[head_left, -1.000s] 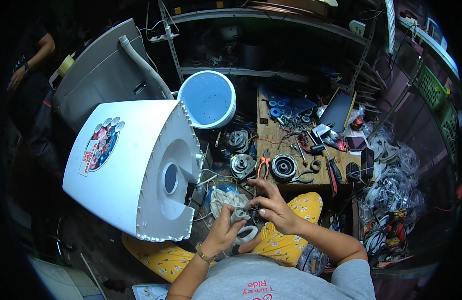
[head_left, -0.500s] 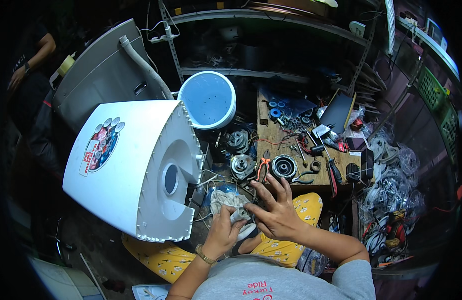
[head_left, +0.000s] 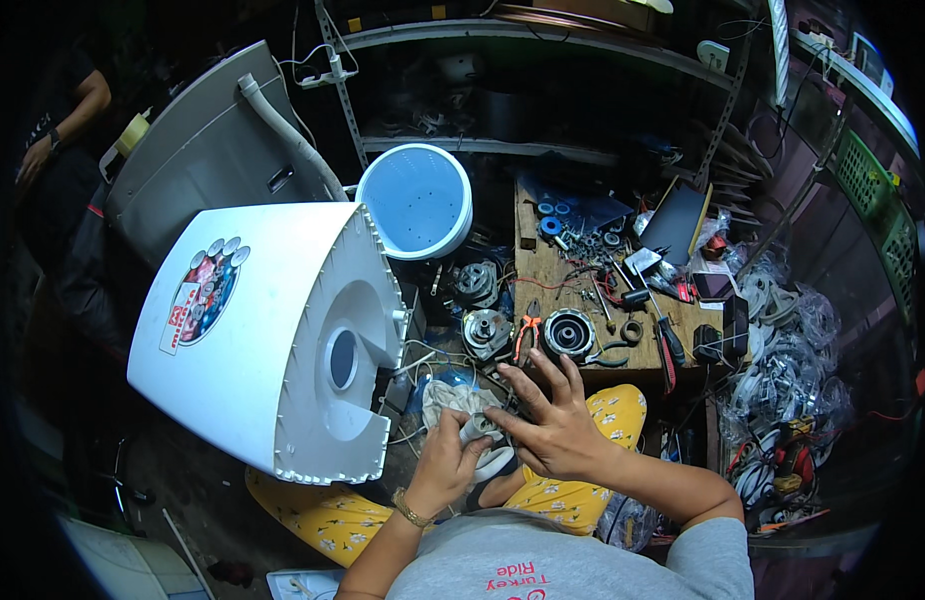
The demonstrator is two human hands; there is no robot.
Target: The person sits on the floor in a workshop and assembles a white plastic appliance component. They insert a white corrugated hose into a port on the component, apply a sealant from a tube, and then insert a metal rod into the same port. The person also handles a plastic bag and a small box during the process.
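Observation:
My left hand (head_left: 447, 462) is closed round a short grey-white tube-like piece (head_left: 476, 428), with its open end tipped up toward the right. My right hand (head_left: 561, 432) is spread, fingers apart, and one fingertip reaches the rim of that piece; whether it presses inside cannot be made out. A crumpled pale cloth (head_left: 451, 394) lies just beyond the left hand. Past my right fingertips, at the bench's near edge, are orange-handled pliers (head_left: 528, 332) and a round black ribbed part (head_left: 570, 334).
A large white appliance housing (head_left: 233, 330) stands on the left, with a pale blue perforated tub (head_left: 419, 205) behind it. Small parts and a screwdriver (head_left: 670, 355) lie on the wooden bench (head_left: 543, 285). Plastic-wrapped parts (head_left: 783, 370) pile up at right. Another person's arm (head_left: 83, 105) shows far left.
My hands keep almost the same pose, both shifted very slightly left. The tube-like piece stays in my left hand.

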